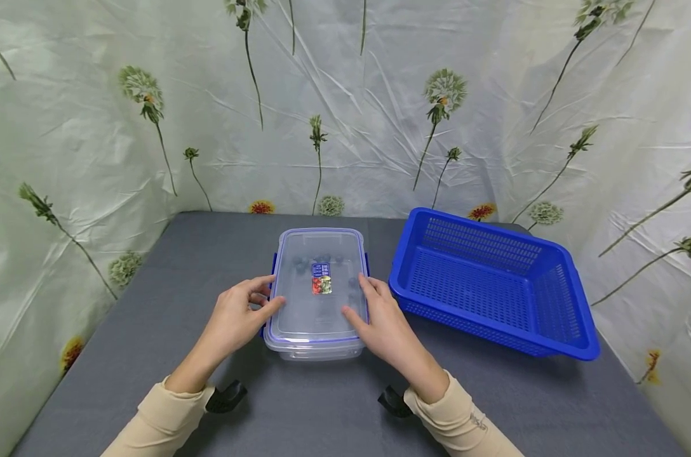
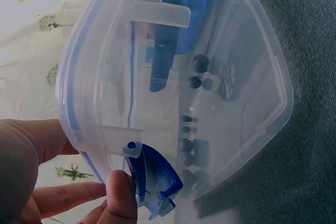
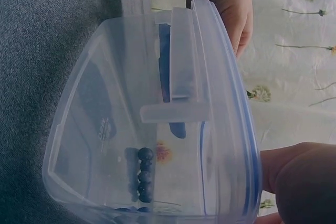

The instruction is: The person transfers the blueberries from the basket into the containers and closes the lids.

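Observation:
A clear lidded food container (image 1: 317, 324) with a blue-edged lid stands on the table, a small printed label (image 1: 321, 278) on top. Round, dark blueberries (image 3: 145, 176) show through its wall. My left hand (image 1: 237, 317) holds the left side, thumb on the lid's edge. In the left wrist view its fingertips touch a blue clip (image 2: 155, 179) that is swung away from the container wall. Opposite, my right hand (image 1: 388, 327) grips the right side, thumb over the lid. The right hand's other fingertips are partly hidden.
A blue perforated plastic basket (image 1: 471, 279) sits to the right of the container. Grey cloth (image 1: 300, 406) covers the table, and a dandelion-print curtain (image 1: 208, 82) hangs behind and beside it. Black pieces (image 1: 227, 397) stick out near both wrists.

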### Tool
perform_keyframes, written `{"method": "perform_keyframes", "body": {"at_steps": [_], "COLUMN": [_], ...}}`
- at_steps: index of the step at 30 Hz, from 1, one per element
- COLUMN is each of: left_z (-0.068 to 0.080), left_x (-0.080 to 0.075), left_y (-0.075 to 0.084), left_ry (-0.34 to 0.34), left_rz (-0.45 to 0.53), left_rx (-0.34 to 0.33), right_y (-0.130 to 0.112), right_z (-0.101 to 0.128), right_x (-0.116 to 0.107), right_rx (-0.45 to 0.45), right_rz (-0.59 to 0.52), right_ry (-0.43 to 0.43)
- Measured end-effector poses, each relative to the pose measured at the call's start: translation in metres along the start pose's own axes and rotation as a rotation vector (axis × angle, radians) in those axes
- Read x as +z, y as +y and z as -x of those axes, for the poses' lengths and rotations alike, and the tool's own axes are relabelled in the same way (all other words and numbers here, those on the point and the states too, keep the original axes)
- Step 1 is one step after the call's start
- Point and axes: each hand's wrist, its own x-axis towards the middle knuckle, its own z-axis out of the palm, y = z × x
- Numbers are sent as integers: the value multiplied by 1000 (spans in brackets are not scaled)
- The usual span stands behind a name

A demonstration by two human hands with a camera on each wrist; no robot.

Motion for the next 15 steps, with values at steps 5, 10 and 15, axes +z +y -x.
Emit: {"method": "perform_keyframes", "body": {"at_steps": [5, 10, 15], "left_z": [0, 2, 3], "left_x": [-6, -8, -5], "left_y": [-6, -12, -20], "left_ry": [7, 6, -3], "left_rz": [13, 14, 37], "left_rx": [-14, 4, 27], "right_y": [1, 11, 27], "right_z": [0, 4, 7], "right_x": [3, 6, 8], "right_rx": [-48, -82, -47], "right_rz": [-47, -143, -252], "right_ry": [2, -3, -10]}}
